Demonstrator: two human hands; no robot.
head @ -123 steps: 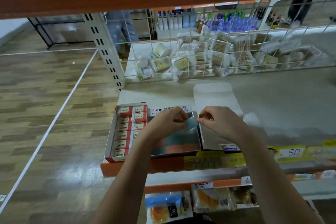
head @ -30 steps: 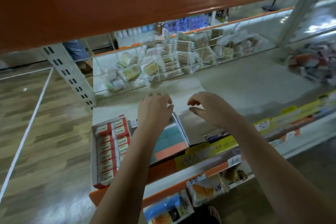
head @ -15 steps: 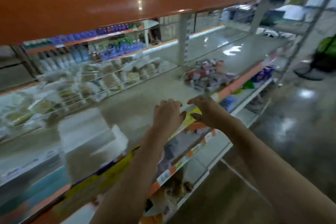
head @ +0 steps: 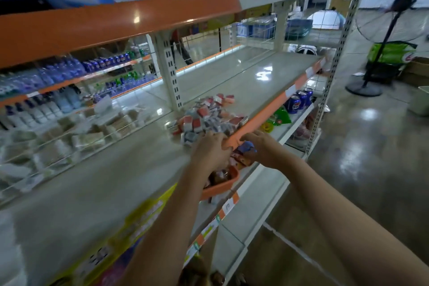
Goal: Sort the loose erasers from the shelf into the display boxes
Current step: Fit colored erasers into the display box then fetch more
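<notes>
Grip: both hands [head: 211,153] [head: 262,148] loose, holding nothing | erasers [head: 206,116] piled beyond | shelf lip [head: 262,114] between

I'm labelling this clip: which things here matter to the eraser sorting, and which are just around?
Part of the job:
pile of loose erasers
left hand
right hand
shelf

Just around:
soda cans
bottles
standing fan
orange tray
</notes>
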